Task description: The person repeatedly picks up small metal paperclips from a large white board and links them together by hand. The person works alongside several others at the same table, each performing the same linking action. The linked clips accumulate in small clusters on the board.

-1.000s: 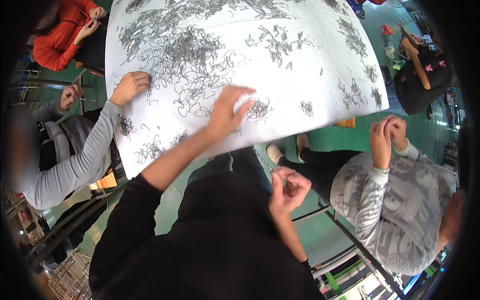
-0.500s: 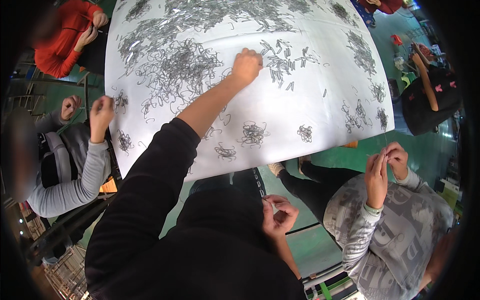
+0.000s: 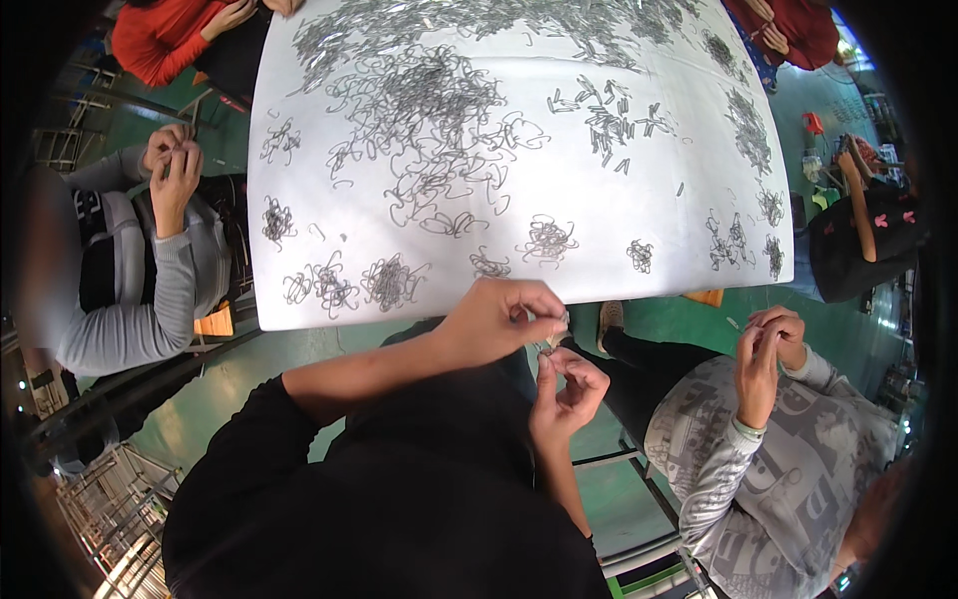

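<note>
My left hand (image 3: 504,321) is closed in front of my body, just past the table's near edge. Between its thumb and fingers a small grey metal piece (image 3: 565,318) shows in part. Just below, my right hand (image 3: 567,394) is closed in a pinch, fingertips close to the left ones; what it pinches is too small to make out. On the white table (image 3: 619,275) lie a large heap of curved wire hooks (image 3: 424,95) and a loose scatter of short straight metal pieces (image 3: 611,120). Small piles of hooks (image 3: 391,283) line the near edge.
Co-workers sit round the table: a person in grey sleeves (image 3: 130,319) at the left, one in a grey patterned top (image 3: 768,449) close on my right, others in red (image 3: 165,40) and black (image 3: 863,240). A broad band of metal pieces (image 3: 489,20) covers the far side.
My left hand has come back from the straight metal pieces on the table to beside my right hand. The right hand has risen slightly. The whole view has shifted.
</note>
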Motion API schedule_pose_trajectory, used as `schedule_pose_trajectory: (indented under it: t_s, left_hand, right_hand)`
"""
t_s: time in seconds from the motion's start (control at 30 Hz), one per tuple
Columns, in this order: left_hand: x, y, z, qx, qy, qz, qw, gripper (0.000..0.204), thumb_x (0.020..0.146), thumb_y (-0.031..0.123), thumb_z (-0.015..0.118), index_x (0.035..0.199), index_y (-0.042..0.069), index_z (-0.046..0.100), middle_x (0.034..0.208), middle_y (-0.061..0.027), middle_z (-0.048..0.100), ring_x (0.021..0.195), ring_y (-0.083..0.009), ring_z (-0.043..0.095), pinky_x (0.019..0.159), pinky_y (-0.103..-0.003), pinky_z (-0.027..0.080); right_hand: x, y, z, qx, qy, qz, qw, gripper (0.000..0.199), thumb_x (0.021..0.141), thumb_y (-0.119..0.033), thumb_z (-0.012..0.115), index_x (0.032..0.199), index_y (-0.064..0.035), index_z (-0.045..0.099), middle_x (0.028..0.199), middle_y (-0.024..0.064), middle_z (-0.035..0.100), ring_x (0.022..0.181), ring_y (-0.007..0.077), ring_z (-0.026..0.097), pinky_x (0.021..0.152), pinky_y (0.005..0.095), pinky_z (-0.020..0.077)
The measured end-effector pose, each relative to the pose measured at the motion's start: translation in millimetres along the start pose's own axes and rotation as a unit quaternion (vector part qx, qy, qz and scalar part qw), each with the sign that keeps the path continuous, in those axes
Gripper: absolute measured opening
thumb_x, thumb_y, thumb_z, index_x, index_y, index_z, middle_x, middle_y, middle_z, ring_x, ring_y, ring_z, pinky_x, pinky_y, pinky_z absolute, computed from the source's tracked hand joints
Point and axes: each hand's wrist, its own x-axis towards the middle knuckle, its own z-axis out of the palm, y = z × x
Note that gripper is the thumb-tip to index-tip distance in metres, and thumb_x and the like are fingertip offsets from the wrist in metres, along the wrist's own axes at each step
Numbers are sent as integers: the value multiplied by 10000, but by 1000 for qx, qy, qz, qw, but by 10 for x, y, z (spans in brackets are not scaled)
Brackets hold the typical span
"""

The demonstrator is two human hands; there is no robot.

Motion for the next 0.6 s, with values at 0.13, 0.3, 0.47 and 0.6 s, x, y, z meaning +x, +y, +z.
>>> schedule_pose_trajectory:
  t_s: [0.13,0.3,0.47,0.6]
  left_hand:
    - [-355,76,-9,15,30,30,999,124,856,130,671,927,29,685,818,-40,714,674,-83,607,600,-236,455]
    - [-553,105,-50,80,79,51,992,111,851,123,671,912,32,690,786,-41,711,630,-86,600,581,-239,450]
    - [-709,117,-86,84,99,64,990,110,848,120,669,914,35,691,782,-43,711,630,-88,603,586,-241,451]
    - [-795,126,-121,89,105,51,989,100,839,107,674,914,44,694,823,-45,710,684,-123,620,626,-255,468]
  right_hand:
    - [-101,-68,106,7,-5,-10,1000,314,823,139,631,1004,-14,425,914,156,619,863,200,624,833,325,500]
    - [-211,-132,200,24,-13,-25,999,309,823,136,632,999,-14,428,912,160,622,861,191,623,816,317,510]
    - [-296,-166,274,18,-11,-38,999,308,821,130,639,990,-16,427,899,162,625,844,193,627,788,306,517]
    - [-314,-173,301,5,-14,-51,999,307,823,122,644,990,-19,429,882,160,626,824,191,629,765,306,520]
